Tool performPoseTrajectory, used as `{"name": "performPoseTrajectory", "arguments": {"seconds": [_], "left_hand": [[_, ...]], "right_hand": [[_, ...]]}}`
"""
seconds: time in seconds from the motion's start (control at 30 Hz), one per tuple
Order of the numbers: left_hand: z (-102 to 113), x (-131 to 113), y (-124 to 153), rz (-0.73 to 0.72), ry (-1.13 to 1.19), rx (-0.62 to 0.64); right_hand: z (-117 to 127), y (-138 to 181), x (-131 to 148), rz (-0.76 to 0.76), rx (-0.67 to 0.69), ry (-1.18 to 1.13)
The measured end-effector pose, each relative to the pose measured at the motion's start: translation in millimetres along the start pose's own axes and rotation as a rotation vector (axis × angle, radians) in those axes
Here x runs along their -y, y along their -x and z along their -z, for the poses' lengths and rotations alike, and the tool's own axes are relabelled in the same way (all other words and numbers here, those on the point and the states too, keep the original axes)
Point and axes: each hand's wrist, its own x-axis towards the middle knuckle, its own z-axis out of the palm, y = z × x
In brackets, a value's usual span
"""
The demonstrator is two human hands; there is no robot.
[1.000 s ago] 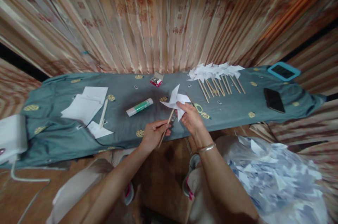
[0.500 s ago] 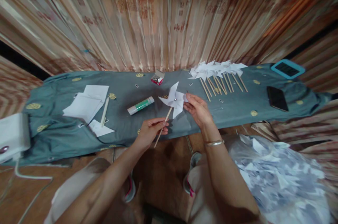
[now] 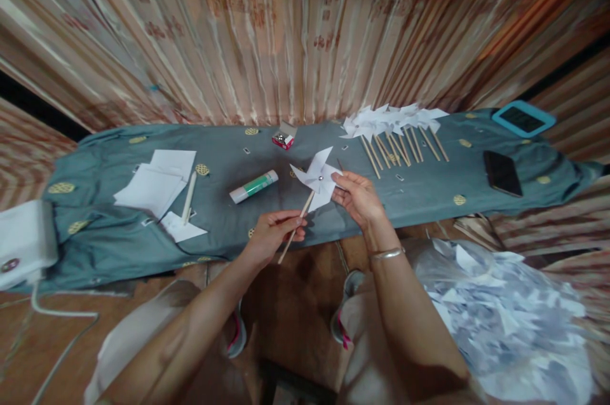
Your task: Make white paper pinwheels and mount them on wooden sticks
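Note:
My left hand (image 3: 271,234) is closed round the wooden stick (image 3: 296,227) of a white paper pinwheel (image 3: 317,177), held above the near edge of the grey-green cloth table (image 3: 105,233). A small metal pin shows at the pinwheel's centre. My right hand (image 3: 357,196) pinches the pinwheel's right blade with thumb and fingers. A bracelet sits on the right wrist.
A glue stick (image 3: 253,185) lies left of the pinwheel, a small red box (image 3: 283,138) behind it. White paper sheets (image 3: 155,185) and a stick lie at the left. Several finished pinwheels (image 3: 395,128) lie at the back right, then a black phone (image 3: 502,173). Paper scraps (image 3: 505,316) fill my lap.
The pinwheel has turned to face me, its pin now showing. My right hand moved from covering the centre to the right blade. My left hand stays on the stick.

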Motion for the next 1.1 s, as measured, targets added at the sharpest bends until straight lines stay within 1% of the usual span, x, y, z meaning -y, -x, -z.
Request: {"name": "performPoseTrajectory", "arguments": {"seconds": [0.3,0.53,0.83,1.03,1.1], "left_hand": [[-2.4,-3.3,0.0,-0.013,0.009,0.004],[-4.7,-4.7,0.1,-0.013,0.025,-0.031],[-5.9,-5.4,0.8,-0.024,0.048,-0.037],[-4.5,-4.0,-0.4,-0.029,0.029,-0.042],[-4.1,-3.5,-0.9,-0.032,0.03,-0.04]], "right_hand": [[1.1,4.4,-1.8,-0.009,0.012,0.066],[0.5,7.8,-6.3,0.003,0.05,0.1],[-0.5,12.5,-7.6,-0.015,0.11,0.129],[1.0,9.8,-5.8,-0.046,0.061,0.058],[1.0,9.7,-6.0,-0.048,0.064,0.059]]}}
